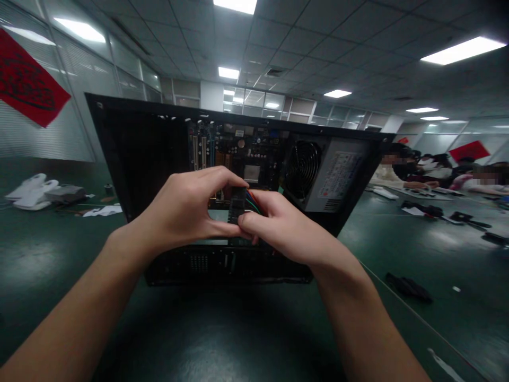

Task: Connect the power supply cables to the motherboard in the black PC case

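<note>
Open computer case (135,148) blocks the way ahead; green table (238,339) before it lies free

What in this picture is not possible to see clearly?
- Head view: the pins of the connector, covered by the left hand and right hand holding it.
- Head view: where the coloured wires end, hidden behind the right hand.
- Head view: the power supply label, too small to read.

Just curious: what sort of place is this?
Probably an office used as a computer workshop: open computer case on a green table, left hand and right hand pinching a connector, ceiling panel lights, people seated nearby.
</note>
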